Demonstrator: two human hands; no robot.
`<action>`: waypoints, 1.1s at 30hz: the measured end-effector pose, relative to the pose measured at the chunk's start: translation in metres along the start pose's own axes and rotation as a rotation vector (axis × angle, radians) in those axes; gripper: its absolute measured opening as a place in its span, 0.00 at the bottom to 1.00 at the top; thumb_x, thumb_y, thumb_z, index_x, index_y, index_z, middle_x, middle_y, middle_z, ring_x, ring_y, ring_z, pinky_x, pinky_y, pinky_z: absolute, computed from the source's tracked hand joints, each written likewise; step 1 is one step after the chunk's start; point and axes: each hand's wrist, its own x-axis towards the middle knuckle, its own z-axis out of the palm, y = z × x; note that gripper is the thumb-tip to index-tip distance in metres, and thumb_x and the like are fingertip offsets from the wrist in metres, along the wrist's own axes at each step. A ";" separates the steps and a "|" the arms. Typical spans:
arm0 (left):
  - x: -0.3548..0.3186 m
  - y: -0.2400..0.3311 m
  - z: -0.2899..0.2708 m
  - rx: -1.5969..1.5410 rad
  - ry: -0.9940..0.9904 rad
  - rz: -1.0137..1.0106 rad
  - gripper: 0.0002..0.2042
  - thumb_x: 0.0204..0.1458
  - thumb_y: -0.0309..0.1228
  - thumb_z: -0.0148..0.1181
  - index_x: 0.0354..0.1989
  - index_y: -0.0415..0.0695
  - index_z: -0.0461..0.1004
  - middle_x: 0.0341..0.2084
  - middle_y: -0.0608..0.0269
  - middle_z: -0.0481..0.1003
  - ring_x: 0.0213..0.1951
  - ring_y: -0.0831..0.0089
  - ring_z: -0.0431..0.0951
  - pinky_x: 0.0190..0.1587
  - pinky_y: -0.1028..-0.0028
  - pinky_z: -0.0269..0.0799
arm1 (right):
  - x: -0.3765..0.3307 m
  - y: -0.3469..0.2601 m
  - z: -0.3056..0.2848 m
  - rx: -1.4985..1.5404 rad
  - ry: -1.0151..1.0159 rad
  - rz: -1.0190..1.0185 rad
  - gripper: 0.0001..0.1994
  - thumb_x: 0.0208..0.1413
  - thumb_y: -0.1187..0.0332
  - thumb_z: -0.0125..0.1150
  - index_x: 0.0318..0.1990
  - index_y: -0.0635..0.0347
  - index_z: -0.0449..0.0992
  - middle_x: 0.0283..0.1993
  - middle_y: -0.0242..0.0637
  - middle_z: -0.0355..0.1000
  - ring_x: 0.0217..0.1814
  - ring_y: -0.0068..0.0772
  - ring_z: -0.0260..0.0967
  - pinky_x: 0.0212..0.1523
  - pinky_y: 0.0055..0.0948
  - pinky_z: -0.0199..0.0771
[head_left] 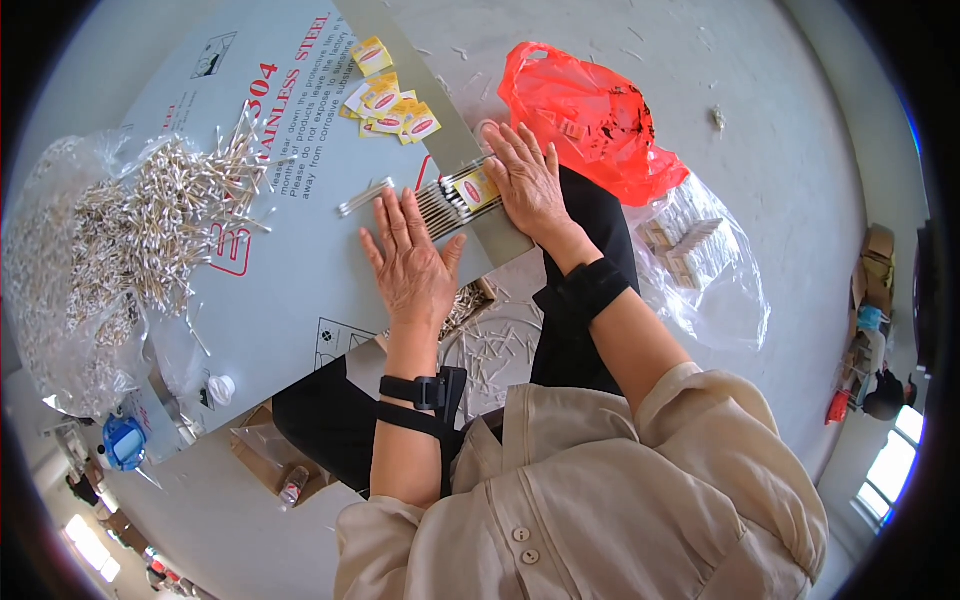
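Observation:
A row of cotton swabs (pixel 438 213) lies side by side on the table between my hands. Across its right part rests a small yellow label card (pixel 474 190). My left hand (pixel 412 268) is flat with fingers stretched, its fingertips at the left end of the row; a few more swabs (pixel 366 197) stick out beyond them. Against the right end lies my right hand (pixel 530 188), fingers straight and close together, near the table edge. What is under its palm is hidden. Neither hand grips anything.
Loose swabs (pixel 150 225) spill from a clear plastic bag on the left. Yellow cards (pixel 400 108) lie at the far edge of the film-covered table (pixel 270 285). On the right are a red plastic bag (pixel 575 110) and a clear bag of white packs (pixel 700 240). Swabs litter the floor.

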 end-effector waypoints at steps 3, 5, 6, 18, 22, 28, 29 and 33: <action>0.003 0.008 0.001 -0.015 -0.002 0.030 0.41 0.58 0.57 0.43 0.70 0.40 0.42 0.71 0.50 0.42 0.72 0.57 0.39 0.70 0.51 0.31 | 0.000 0.001 0.001 0.018 -0.012 0.009 0.24 0.66 0.51 0.39 0.66 0.48 0.60 0.72 0.42 0.51 0.77 0.43 0.38 0.71 0.57 0.31; 0.005 0.015 0.001 -0.040 -0.001 0.028 0.41 0.58 0.56 0.44 0.70 0.40 0.42 0.71 0.50 0.42 0.72 0.57 0.39 0.70 0.51 0.31 | 0.000 0.002 0.002 0.023 -0.011 0.011 0.24 0.66 0.52 0.38 0.66 0.48 0.60 0.72 0.42 0.50 0.77 0.42 0.38 0.71 0.57 0.31; 0.006 0.017 0.001 -0.064 0.001 0.024 0.41 0.58 0.55 0.45 0.70 0.39 0.42 0.71 0.49 0.43 0.72 0.57 0.39 0.70 0.51 0.31 | 0.000 0.002 0.002 0.038 -0.020 0.013 0.24 0.66 0.51 0.38 0.66 0.48 0.60 0.72 0.42 0.50 0.77 0.42 0.37 0.71 0.57 0.31; 0.010 0.027 0.004 -0.057 0.019 -0.005 0.41 0.58 0.54 0.47 0.71 0.40 0.42 0.71 0.50 0.43 0.72 0.56 0.40 0.70 0.51 0.33 | 0.000 0.004 0.003 0.066 -0.022 0.006 0.25 0.65 0.51 0.40 0.66 0.47 0.60 0.71 0.45 0.50 0.77 0.43 0.36 0.70 0.58 0.32; 0.010 0.024 0.002 -0.063 0.019 -0.004 0.40 0.58 0.54 0.46 0.71 0.41 0.42 0.71 0.51 0.42 0.72 0.57 0.40 0.70 0.51 0.32 | 0.000 0.003 -0.001 0.070 -0.026 -0.032 0.25 0.65 0.51 0.41 0.67 0.46 0.59 0.72 0.45 0.50 0.77 0.44 0.35 0.70 0.59 0.32; 0.008 0.020 0.000 -0.028 -0.004 0.000 0.38 0.59 0.52 0.46 0.70 0.42 0.44 0.71 0.52 0.43 0.72 0.59 0.40 0.70 0.51 0.31 | 0.000 0.004 0.000 0.061 -0.046 -0.010 0.25 0.65 0.51 0.42 0.67 0.45 0.59 0.71 0.45 0.50 0.77 0.44 0.36 0.70 0.60 0.32; 0.007 0.020 0.000 -0.037 -0.011 0.002 0.38 0.59 0.52 0.46 0.70 0.42 0.44 0.71 0.52 0.43 0.72 0.59 0.40 0.70 0.51 0.31 | 0.000 0.004 0.000 0.061 -0.045 -0.010 0.25 0.65 0.51 0.42 0.67 0.45 0.59 0.71 0.45 0.50 0.77 0.44 0.36 0.70 0.60 0.32; 0.007 0.019 0.000 -0.038 -0.023 0.003 0.38 0.59 0.52 0.47 0.71 0.42 0.43 0.71 0.53 0.43 0.72 0.60 0.40 0.70 0.51 0.31 | 0.001 0.004 -0.004 0.032 -0.008 -0.051 0.25 0.63 0.52 0.45 0.66 0.44 0.60 0.71 0.46 0.51 0.77 0.46 0.37 0.70 0.60 0.33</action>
